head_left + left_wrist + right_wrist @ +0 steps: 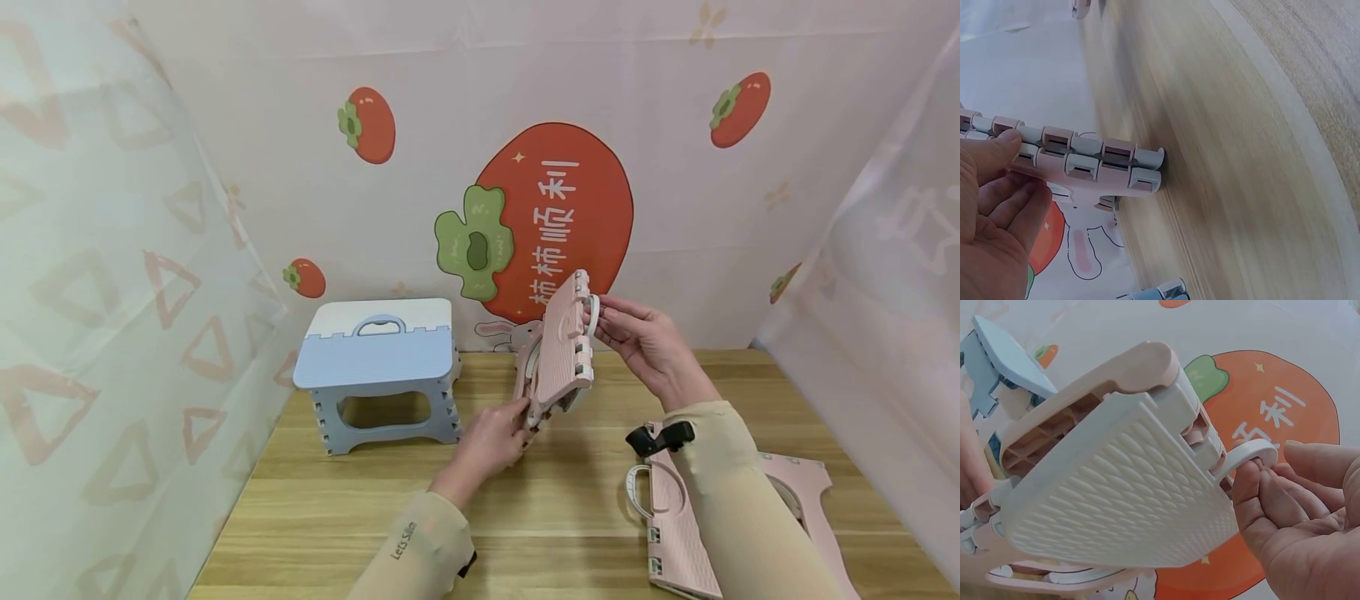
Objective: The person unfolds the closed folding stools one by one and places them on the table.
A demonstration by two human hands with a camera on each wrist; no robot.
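A pink and white folding step stool [557,354] is held up, tilted and partly folded, over the table's back half. My left hand [489,440] grips its lower hinged edge; in the left wrist view the thumb lies over the hinge knuckles [1085,164] and the fingers curl beneath. My right hand [643,343] has its fingers hooked through the stool's white carry handle [594,317]. The right wrist view shows the white textured panel [1129,487] facing that camera, with the handle [1249,454] pulled out from the edge.
An unfolded blue and white step stool [375,358] stands at the left of the wooden table [555,542]. Another pink folding stool [678,521] lies at the right, partly under my right sleeve. A sheet printed with persimmons [577,217] hangs behind, with more sheeting on both sides.
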